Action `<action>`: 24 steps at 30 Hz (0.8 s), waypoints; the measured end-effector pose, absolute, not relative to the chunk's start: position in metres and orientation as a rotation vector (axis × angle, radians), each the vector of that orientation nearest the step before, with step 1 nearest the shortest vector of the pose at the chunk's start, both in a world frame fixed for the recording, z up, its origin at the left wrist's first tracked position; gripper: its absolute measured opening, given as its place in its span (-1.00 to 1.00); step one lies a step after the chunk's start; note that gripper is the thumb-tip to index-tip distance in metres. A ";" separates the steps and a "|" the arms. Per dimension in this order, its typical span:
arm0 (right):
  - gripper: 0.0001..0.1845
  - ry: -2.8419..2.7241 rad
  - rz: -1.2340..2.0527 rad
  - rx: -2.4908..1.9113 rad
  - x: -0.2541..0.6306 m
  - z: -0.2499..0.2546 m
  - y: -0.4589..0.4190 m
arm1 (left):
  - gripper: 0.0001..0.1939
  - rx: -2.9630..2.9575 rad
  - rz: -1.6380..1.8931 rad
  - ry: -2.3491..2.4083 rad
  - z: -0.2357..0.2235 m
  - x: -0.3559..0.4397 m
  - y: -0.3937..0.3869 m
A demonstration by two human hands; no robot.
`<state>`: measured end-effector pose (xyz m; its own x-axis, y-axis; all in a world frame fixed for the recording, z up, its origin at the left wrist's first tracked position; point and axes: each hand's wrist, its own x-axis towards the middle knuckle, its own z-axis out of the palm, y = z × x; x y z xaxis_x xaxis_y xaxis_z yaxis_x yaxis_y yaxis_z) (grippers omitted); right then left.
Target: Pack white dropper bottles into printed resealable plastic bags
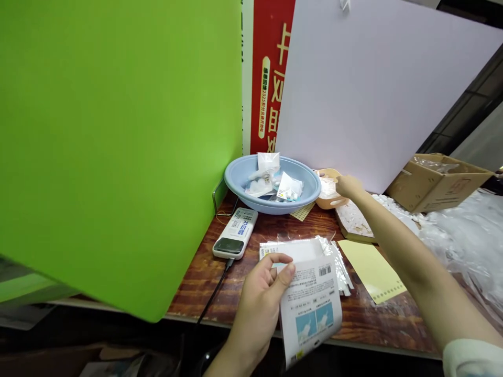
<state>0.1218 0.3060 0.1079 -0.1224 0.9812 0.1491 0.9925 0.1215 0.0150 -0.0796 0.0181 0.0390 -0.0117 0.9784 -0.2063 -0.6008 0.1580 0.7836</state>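
My left hand [264, 293] is closed on a printed package [308, 309], pinching its upper left edge between thumb and fingers. Its pale face carries small text, a barcode and two blue pictures, and the lower end curls over the table's front edge. Stretched out to the far right, my right hand [348, 186] is at a small orange basket [333, 203] with white contents. Its fingertips are hidden there, so I cannot make out their grip. Beneath the package lies a stack of clear-edged packets [340, 269] on the table.
A blue basin [236, 180] holds several small packets. Left of the stack lies a white device [238, 230] with a cable. A yellow sticker sheet [371, 269], a cardboard box [436, 188] and piled plastic bags [467, 235] are on the right. A green panel [118, 131] stands left.
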 end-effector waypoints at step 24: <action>-0.74 -1.236 1.562 -1.065 0.191 0.049 0.041 | -0.64 0.649 1.238 0.851 0.044 -0.007 0.027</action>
<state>0.1906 0.0409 0.0485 -0.2714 0.9561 -0.1106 -0.1122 -0.1456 -0.9830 -0.0075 0.0265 0.0442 0.1023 0.9747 -0.1989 -0.5350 0.2224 0.8151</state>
